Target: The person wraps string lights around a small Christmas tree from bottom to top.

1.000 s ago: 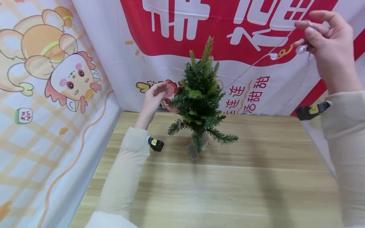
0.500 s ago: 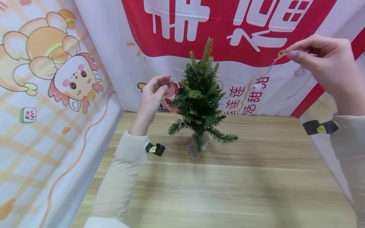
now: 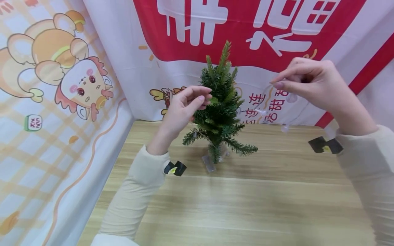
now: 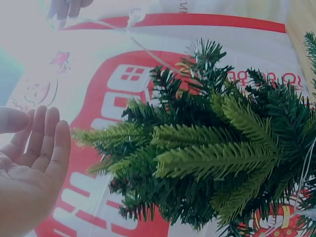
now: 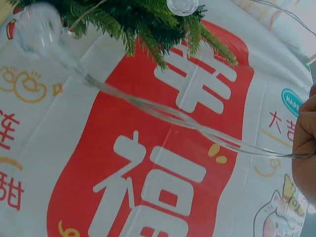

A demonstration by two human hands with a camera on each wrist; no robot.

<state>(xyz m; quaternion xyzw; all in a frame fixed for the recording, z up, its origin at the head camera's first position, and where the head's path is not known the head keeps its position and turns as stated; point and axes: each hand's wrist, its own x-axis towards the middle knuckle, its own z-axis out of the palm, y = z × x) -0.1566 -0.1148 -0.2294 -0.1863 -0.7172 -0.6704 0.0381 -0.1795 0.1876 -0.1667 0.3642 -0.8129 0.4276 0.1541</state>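
A small artificial Christmas tree (image 3: 218,112) stands upright on the table, its tip pointing up. My right hand (image 3: 320,90), to the right of the tree, pinches the clear wire of a string light (image 5: 177,117) between thumb and fingertips. From there the wire runs toward the tree's right side, with a clear round bulb (image 5: 37,32) on it; a loose length dangles below the hand. My left hand (image 3: 186,111) is at the tree's upper left, overlapping the branches in the head view. Its fingers bend loosely, and the left wrist view shows the palm (image 4: 29,182) holding nothing.
A clear flat piece (image 3: 209,164) lies at the foot of the tree on the wooden table (image 3: 234,208). Behind hangs a red and white printed cloth (image 3: 184,54); another printed cloth (image 3: 46,136) covers the left side.
My right hand has come down and left toward the tree, bringing the string light with it. My left hand has moved right, closer to the branches.
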